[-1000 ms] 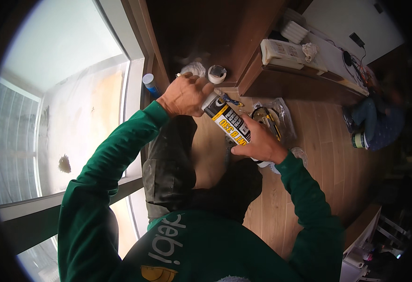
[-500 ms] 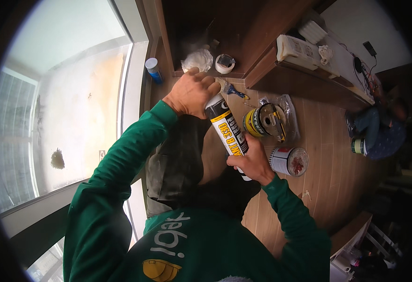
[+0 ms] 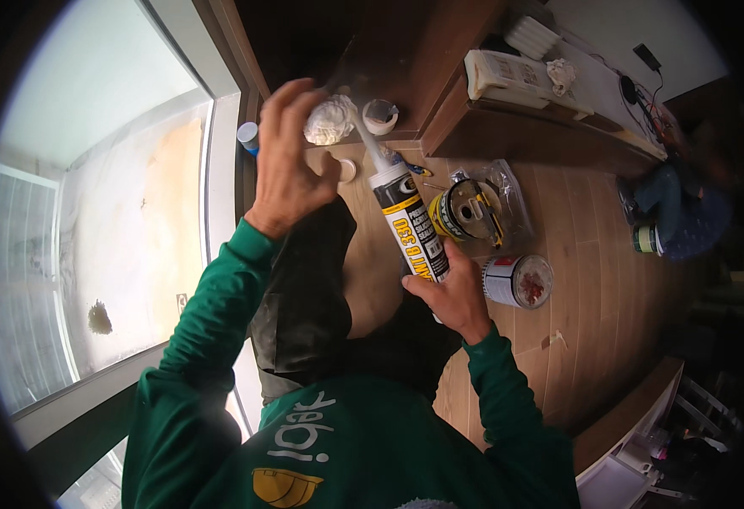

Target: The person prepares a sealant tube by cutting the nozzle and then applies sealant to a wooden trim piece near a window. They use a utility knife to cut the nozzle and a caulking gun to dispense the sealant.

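My right hand (image 3: pixel 452 293) grips the lower end of a sealant cartridge (image 3: pixel 399 216), white with a black band and yellow lettering. It tilts with its long pale nozzle (image 3: pixel 370 140) pointing away from me, up and slightly left. Left of the nozzle, my left hand (image 3: pixel 291 165) is raised with its fingers curved and apart, touching nothing; its fingertips are slightly blurred. Past the cartridge's top, a blue-handled brush (image 3: pixel 414 166) lies on the floor, partly hidden.
A yellow-labelled can (image 3: pixel 452 210), a clear plastic bag (image 3: pixel 512 204) and a red-stained tin (image 3: pixel 520 282) stand right of my hands. Beyond lie a crumpled white cloth (image 3: pixel 331 120) and a tape roll (image 3: pixel 380 117). A window (image 3: pixel 134 220) is left; a person (image 3: pixel 690 208) sits far right.
My left hand has come off the cartridge's top and moved left, its fingers opening. The nozzle is now uncovered. My right hand keeps its hold on the cartridge.
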Demonstrator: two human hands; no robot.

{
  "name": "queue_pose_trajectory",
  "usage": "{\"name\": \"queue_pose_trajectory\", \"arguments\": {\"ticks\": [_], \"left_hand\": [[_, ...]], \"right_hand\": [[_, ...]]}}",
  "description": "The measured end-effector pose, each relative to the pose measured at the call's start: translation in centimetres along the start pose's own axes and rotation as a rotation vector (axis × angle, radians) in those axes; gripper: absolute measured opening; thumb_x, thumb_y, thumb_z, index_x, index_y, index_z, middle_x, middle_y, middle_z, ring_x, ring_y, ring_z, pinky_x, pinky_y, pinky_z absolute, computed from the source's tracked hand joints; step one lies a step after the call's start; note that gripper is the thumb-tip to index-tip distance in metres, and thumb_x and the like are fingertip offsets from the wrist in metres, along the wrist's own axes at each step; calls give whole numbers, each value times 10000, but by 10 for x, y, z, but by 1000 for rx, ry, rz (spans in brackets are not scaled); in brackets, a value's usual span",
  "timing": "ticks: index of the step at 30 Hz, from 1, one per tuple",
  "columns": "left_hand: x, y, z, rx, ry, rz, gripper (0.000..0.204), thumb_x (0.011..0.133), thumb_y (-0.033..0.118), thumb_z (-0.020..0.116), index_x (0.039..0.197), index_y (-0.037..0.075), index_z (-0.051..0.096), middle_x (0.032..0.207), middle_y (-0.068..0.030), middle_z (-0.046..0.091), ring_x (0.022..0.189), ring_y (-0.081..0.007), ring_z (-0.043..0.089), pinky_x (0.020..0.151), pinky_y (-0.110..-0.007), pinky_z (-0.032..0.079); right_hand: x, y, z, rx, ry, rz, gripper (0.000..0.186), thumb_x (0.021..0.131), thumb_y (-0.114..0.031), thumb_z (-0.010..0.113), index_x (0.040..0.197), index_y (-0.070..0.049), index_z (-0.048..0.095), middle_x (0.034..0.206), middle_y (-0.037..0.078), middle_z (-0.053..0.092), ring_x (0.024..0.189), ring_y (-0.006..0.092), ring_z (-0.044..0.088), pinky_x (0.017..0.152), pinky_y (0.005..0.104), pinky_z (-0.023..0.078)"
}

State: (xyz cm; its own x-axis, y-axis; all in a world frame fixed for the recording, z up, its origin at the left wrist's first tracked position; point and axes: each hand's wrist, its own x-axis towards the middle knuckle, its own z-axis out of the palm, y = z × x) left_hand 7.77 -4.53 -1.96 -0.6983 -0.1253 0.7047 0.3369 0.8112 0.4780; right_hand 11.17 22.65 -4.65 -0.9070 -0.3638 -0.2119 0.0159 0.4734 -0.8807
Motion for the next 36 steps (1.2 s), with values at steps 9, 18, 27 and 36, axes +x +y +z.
{"name": "queue_pose_trajectory", "arguments": {"ticks": [9, 18, 27, 36], "left_hand": [[25, 30, 34, -1503, -88, -1461, 380, 883, 342, 620, 1011, -8, 550, 885, -99, 591, 827, -223, 596, 839, -370, 484], [37, 61, 39, -1479, -138, -1426, 398, 960, 190, 494, 602, 215, 323, 530, 75, 248, 445, -82, 215, 456, -283, 250], [43, 60, 27, -1627, -466, -1282, 361, 931, 244, 539, 617, 189, 371, 565, 33, 363, 486, -123, 348, 527, -290, 360], [-41, 63, 25, -1545, -510, -937, 555, 857, 363, 598, 1261, -17, 567, 1205, -160, 642, 1139, -257, 592, 1029, -406, 416]], "right_hand": [[-23, 1, 30, -412, 221, -219, 531, 798, -205, 761, 1197, 30, 501, 930, 238, 678, 803, 414, 681, 708, 466, 542], [-47, -5, 31, -407, 216, -107, 519, 822, -184, 747, 1200, 29, 463, 946, 227, 667, 827, 375, 691, 709, 450, 545], [-57, -28, 25, 71, 49, -85, 436, 796, -167, 780, 1098, 8, 519, 895, 86, 636, 785, 169, 618, 741, 335, 521], [-32, -34, 22, 275, 155, -136, 458, 830, -159, 740, 1181, 9, 499, 953, 86, 641, 795, 130, 620, 701, 283, 517]]}}
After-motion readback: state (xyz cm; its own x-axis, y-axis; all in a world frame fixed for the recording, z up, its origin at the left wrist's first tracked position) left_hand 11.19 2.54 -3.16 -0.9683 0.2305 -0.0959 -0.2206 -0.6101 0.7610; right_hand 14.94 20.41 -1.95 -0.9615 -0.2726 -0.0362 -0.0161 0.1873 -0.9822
